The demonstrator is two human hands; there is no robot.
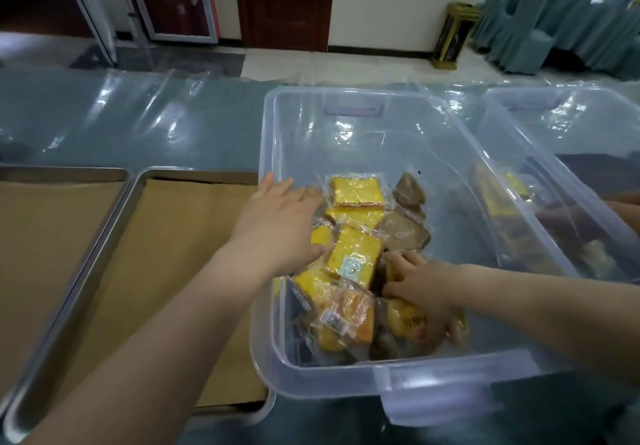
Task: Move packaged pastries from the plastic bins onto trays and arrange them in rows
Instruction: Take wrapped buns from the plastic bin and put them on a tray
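Note:
A clear plastic bin [346, 126] stands in front of me with several packaged pastries heaped in its near half, yellow ones [356, 254] and brown ones [405, 233]. My left hand [277, 223] reaches over the bin's left wall, its fingers spread on the packets at the pile's left side. My right hand [419, 282] is down in the bin, fingers curled round a packaged pastry [408, 320] near the front. Left of the bin lies a metal tray [114, 237] lined with brown paper, holding no pastries.
A second paper-lined tray [52, 223] lies at the far left. Another clear bin [568, 167] with packaged pastries stands to the right. Clear plastic sheeting covers the table [138, 126]. Covered chairs and a dark door stand beyond.

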